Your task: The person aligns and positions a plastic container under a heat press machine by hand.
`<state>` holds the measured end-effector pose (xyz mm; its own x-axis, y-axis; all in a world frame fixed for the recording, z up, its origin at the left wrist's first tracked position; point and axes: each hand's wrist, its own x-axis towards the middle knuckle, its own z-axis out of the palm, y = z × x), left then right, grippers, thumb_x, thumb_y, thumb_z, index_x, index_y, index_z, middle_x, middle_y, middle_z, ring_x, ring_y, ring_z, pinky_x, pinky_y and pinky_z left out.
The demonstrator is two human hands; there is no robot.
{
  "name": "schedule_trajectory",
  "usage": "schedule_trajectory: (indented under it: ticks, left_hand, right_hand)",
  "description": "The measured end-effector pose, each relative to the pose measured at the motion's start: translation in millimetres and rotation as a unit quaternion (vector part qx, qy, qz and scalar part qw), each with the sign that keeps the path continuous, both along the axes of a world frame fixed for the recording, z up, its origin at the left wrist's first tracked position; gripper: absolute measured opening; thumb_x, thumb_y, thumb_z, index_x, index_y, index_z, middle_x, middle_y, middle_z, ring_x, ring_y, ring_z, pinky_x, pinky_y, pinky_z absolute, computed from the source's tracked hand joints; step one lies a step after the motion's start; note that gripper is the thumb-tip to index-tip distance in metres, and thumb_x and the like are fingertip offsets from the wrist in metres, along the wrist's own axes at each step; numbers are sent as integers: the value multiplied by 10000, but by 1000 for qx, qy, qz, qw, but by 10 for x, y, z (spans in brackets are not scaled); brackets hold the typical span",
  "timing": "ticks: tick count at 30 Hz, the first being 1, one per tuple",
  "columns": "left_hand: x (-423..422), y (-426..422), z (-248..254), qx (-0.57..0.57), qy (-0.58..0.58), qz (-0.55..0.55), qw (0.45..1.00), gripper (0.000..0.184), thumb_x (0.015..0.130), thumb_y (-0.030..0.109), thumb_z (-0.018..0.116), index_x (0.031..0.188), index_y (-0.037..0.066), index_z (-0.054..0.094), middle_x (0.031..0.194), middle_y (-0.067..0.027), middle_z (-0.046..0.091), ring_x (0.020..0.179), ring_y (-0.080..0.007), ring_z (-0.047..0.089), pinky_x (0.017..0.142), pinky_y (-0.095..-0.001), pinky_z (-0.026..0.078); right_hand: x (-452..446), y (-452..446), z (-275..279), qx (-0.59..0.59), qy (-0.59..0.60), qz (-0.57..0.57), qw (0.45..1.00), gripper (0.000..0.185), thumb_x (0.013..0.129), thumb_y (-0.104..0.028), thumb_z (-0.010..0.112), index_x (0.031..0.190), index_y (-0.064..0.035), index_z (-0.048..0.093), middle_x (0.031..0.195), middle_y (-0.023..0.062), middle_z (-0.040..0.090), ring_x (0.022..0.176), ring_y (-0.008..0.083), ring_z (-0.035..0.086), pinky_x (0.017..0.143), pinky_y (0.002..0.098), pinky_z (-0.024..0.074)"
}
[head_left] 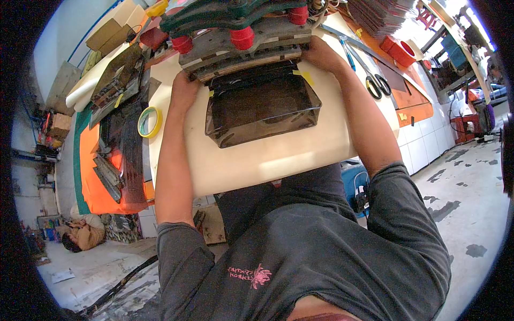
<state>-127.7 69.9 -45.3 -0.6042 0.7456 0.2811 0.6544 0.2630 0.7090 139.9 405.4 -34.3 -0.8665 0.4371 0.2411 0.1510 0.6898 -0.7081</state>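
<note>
A dark see-through plastic pouch [262, 109] lies on the cream sheet on the bench, its far edge under a long wood-and-metal bar [251, 63] of a press. My left hand [185, 88] is closed at the bar's left end, fingers curled and partly hidden. At the right end, my right hand [321, 54] grips the same bar, with its fingertips out of sight behind it. Yellow tape pieces [304, 76] stick near the pouch's upper corners. Above the bar stands the press's green frame [219, 20] with red round parts [242, 37].
A yellow tape roll [150, 122] lies left of my left forearm. Black-handled scissors [378, 85] and a blue pen [347, 53] lie to the right. Dark plastic sheets [126, 139] are piled at the left edge. Another person [85, 235] is low on the floor at far left.
</note>
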Motion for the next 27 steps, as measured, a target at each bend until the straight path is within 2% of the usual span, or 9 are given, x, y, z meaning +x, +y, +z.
schedule_trajectory:
  ticks: [4, 7, 14, 16, 18, 20, 22, 24, 27]
  left_hand:
    - [20, 0, 19, -4, -5, 18, 1000, 340, 949, 203, 764, 1235, 21, 750, 1150, -158, 792, 1051, -287, 737, 959, -403, 546]
    - [-10, -2, 16, -17, 24, 30, 999, 300, 923, 105, 675, 1191, -21, 727, 1131, -208, 776, 1075, -351, 730, 964, -426, 536]
    - [-43, -19, -31, 9, 55, 72, 996, 327, 923, 101, 684, 1220, -36, 674, 1119, -240, 751, 1069, -391, 718, 953, -460, 536]
    - [-71, -37, -17, -29, 60, 75, 995, 342, 917, 96, 690, 1230, -38, 659, 1130, -247, 743, 1066, -401, 713, 951, -462, 537]
    - [-97, -36, -48, -12, 18, 34, 999, 322, 917, 88, 684, 1210, -43, 652, 1135, -259, 732, 1055, -426, 705, 945, -476, 537]
    - [-103, -23, -115, 1, 58, 42, 997, 319, 918, 83, 677, 1211, -43, 648, 1128, -261, 729, 1048, -425, 704, 942, -480, 537]
    - [-122, -6, -141, 14, 99, 49, 994, 316, 920, 78, 669, 1211, -43, 645, 1121, -264, 727, 1041, -424, 703, 938, -485, 538]
    - [-145, 5, -140, 13, 37, 20, 999, 316, 923, 75, 654, 1217, -40, 646, 1100, -273, 722, 1040, -424, 699, 939, -492, 538]
    - [-104, -1, -87, 9, 85, 24, 996, 324, 919, 66, 648, 1226, -38, 642, 1096, -259, 726, 1029, -392, 706, 935, -472, 542]
  right_hand:
    - [-42, 95, -99, 20, 16, 7, 1000, 357, 913, -230, 702, 1210, -36, 740, 1097, 200, 786, 1025, 354, 758, 952, 454, 573]
    - [-60, 126, -107, 70, 3, -24, 997, 348, 898, -211, 702, 1175, -2, 737, 1074, 231, 777, 1024, 391, 749, 933, 470, 570]
    - [11, -120, 110, 39, 25, -83, 995, 307, 895, -164, 673, 1116, 36, 744, 1042, 266, 768, 1023, 409, 744, 929, 478, 565]
    - [48, -147, 192, 20, -30, -74, 997, 334, 936, -121, 681, 1232, 34, 707, 1154, 247, 768, 1159, 378, 716, 1008, 447, 526]
    - [41, -176, 220, 14, -32, -73, 997, 340, 936, -118, 678, 1239, 33, 704, 1161, 244, 768, 1157, 378, 716, 1008, 446, 526]
    - [55, -171, 201, 9, -35, -76, 996, 346, 935, -116, 675, 1246, 33, 702, 1168, 241, 768, 1156, 378, 716, 1008, 446, 526]
    - [53, -163, 133, 18, -6, -83, 996, 297, 943, -150, 622, 1142, 37, 739, 1047, 256, 772, 1005, 396, 749, 932, 475, 564]
    - [19, -76, 39, 27, 0, -71, 997, 295, 949, -156, 628, 1155, 25, 739, 1057, 248, 775, 1013, 393, 749, 931, 477, 564]
    - [41, -112, 102, 28, -5, -53, 998, 295, 956, -172, 645, 1178, -2, 739, 1088, 229, 778, 1042, 386, 745, 940, 475, 562]
